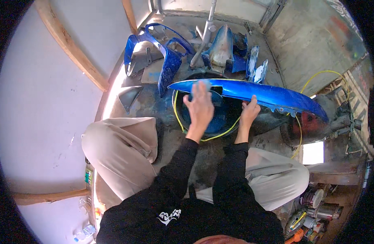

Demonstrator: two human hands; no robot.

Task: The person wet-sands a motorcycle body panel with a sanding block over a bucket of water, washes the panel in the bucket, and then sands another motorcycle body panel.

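Note:
A long, glossy blue body panel (272, 91), tapering at both ends, is held across in front of me above a dark round basin (187, 131). My right hand (249, 114) grips its lower edge near the middle, thumb on the near face. My left hand (201, 107) is over the panel's left part, near a rectangular cutout, its fingers blurred by motion. Something pale blue shows around those fingertips, too smeared to name. Bluish liquid (213, 118) appears inside the basin, partly hidden by my hands and the panel.
A blue fairing frame (170, 65) lies far left, beside a dark triangular piece (129, 97). More panels (221, 46) and a grey metal stand (206, 38) are behind. A yellow hose (301, 134) runs right, near a dark machine (317, 124). Tools and spools (311, 199) are lower right.

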